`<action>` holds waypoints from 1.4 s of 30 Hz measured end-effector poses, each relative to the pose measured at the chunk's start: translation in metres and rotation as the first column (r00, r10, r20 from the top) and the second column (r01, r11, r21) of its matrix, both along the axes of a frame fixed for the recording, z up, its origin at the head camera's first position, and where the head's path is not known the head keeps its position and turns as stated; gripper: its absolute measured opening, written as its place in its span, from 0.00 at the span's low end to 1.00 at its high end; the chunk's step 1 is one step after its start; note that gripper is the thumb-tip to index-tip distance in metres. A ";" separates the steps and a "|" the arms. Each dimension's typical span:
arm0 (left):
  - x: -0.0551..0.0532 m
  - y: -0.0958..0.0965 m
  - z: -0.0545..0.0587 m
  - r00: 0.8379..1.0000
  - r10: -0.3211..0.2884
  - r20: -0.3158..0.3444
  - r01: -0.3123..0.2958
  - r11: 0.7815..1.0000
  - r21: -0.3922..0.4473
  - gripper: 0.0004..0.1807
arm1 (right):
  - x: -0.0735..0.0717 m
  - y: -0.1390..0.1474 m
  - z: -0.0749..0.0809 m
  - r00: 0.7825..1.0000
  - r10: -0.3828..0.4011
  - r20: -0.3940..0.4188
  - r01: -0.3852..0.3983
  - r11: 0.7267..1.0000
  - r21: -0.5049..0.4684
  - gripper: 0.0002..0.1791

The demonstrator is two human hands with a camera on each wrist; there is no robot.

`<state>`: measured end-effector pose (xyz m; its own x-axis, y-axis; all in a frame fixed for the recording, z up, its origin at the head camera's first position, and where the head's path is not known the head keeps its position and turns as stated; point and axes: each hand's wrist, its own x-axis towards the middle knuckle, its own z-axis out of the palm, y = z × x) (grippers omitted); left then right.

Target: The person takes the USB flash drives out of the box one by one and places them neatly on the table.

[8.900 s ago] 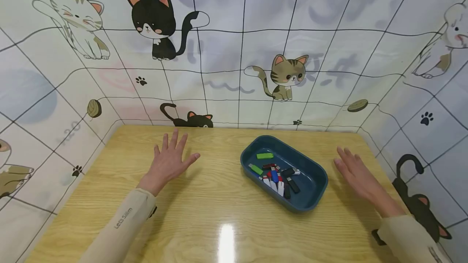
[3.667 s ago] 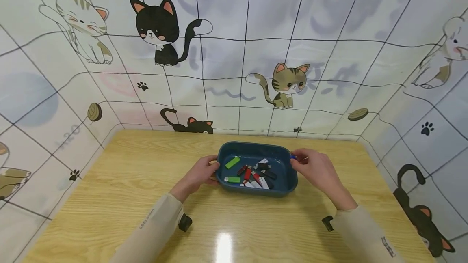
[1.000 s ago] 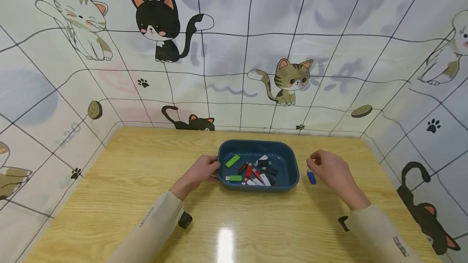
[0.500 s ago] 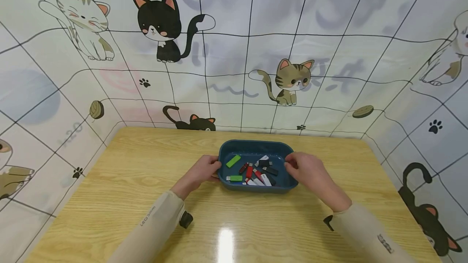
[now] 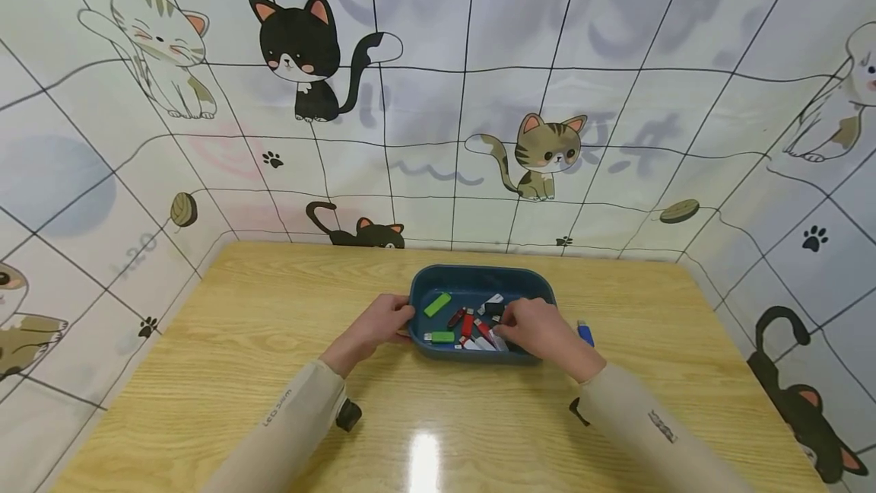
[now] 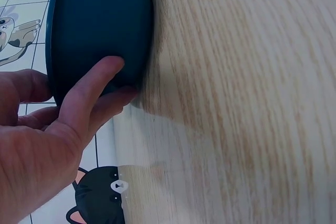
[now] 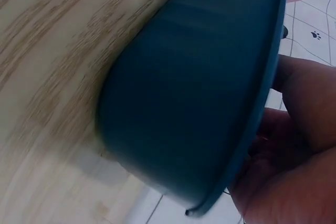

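A dark blue plastic basin (image 5: 472,357) stands on the table and holds several USB sticks: green, red, white and black. My left hand (image 5: 369,326) grips its left end; in the left wrist view, fingers (image 6: 86,90) lie against the outer wall. My right hand (image 5: 542,332) reaches over the right part of the basin, its bent fingertips down among the sticks by a black USB stick (image 5: 494,309). Whether they pinch one is hidden; in the right wrist view the basin wall (image 7: 184,87) covers them. A blue USB stick (image 5: 585,333) lies on the table right of the basin.
A wooden table (image 5: 274,280) meets a cat-patterned cloth wall (image 5: 424,97) at the back, with cloth on both sides too. A bright light reflection lies on the front of the table.
The basin, first askew and untouched, was squared up and shifted left. The right hand took out the blue USB stick, set it down on the right, then moved back left into the basin.
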<state>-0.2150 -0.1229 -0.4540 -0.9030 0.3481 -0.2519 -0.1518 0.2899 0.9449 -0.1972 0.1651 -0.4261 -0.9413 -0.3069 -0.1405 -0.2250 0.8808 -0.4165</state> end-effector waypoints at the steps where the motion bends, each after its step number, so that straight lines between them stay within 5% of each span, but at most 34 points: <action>1: 0.000 0.000 0.000 1.000 0.001 0.000 -0.001 1.000 0.000 0.22 | -0.001 -0.001 -0.001 1.000 0.001 0.019 0.000 1.000 0.000 0.12; 9: 0.002 0.002 -0.001 1.000 0.007 0.009 -0.007 1.000 0.000 0.22 | -0.005 -0.011 -0.009 0.997 0.027 0.070 -0.032 0.997 0.077 0.27; 20: 0.000 0.003 -0.002 1.000 0.006 0.007 -0.006 1.000 -0.004 0.22 | -0.006 -0.012 -0.012 0.998 0.026 0.059 -0.030 0.997 0.076 0.29; 27: 0.000 0.001 -0.001 1.000 -0.003 0.005 0.003 1.000 0.004 0.22 | -0.008 -0.013 -0.014 0.998 0.017 0.053 -0.021 0.998 0.065 0.21; 35: -0.001 0.000 0.001 1.000 -0.006 0.007 0.006 1.000 -0.004 0.22 | -0.006 -0.013 -0.014 1.000 0.014 0.025 -0.014 0.999 0.034 0.30; 42: 0.000 0.001 0.003 1.000 -0.007 0.011 0.007 1.000 -0.009 0.22 | -0.005 -0.010 -0.011 1.000 -0.004 -0.006 0.003 1.000 -0.003 0.27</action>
